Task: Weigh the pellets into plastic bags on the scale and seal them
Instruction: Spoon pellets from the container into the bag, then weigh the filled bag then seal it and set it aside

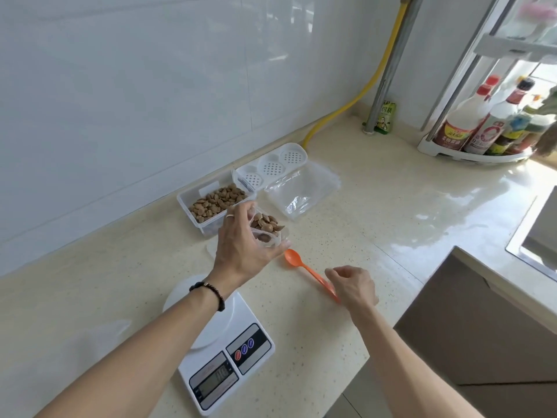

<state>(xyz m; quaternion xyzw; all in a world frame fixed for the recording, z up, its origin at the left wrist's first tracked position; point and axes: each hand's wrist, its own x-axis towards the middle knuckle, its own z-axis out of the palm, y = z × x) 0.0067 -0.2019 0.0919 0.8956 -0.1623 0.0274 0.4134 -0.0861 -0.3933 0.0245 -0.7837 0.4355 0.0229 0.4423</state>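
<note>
My left hand [241, 248] grips a small clear plastic bag [268, 226] partly filled with brown pellets, held just above the counter in front of the open pellet container [211, 203]. An orange spoon [294, 257] lies on the counter to the right of the bag. My right hand [352, 285] hovers over the end of its handle with fingers loosely curled. The handle's end is hidden under the hand. A white digital scale [226, 351] stands near the front edge, under my left forearm, with nothing on its platform.
The container's perforated lid [271, 167] and a stack of clear bags [301, 191] lie behind the spoon. A rack of sauce bottles [482, 131] fills the back right corner. A sink [536, 236] is at the right, and the counter edge drops off at lower right.
</note>
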